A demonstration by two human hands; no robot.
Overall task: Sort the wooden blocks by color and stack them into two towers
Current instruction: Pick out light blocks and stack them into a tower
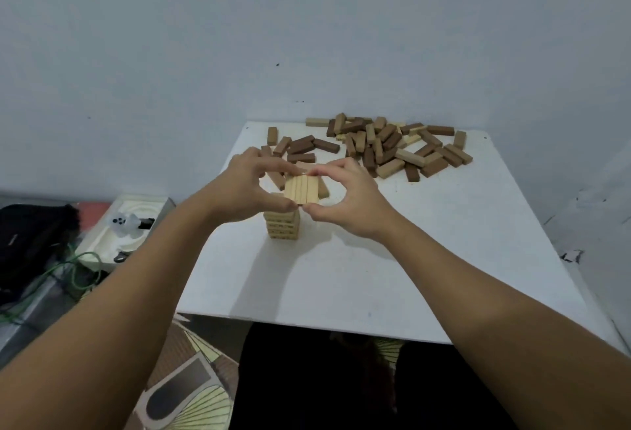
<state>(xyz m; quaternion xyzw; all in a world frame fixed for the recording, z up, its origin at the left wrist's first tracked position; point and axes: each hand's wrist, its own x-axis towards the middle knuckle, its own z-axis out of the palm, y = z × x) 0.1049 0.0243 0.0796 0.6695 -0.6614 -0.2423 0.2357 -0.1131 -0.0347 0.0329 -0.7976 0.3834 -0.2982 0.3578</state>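
A tower of light wooden blocks (pixel 283 224) stands near the middle of the white table (pixel 341 276). Its top layer (pixel 300 190) is a row of light blocks side by side. My left hand (pixel 246 187) pinches that layer from the left, thumb at the near corner and fingers at the far edge. My right hand (pixel 345 197) pinches it from the right in the same way. A loose pile of dark and mid-brown blocks (pixel 386 146), with a few light ones mixed in, lies at the far right of the table. A smaller group of dark blocks (pixel 300 149) lies behind my hands.
The table stands against a pale wall. To its left on the floor are a white moulded tray (pixel 112 235), a black bag (pixel 30 235) and green cable (pixel 78 272). A patterned mat (pixel 191 382) lies below the table's near edge.
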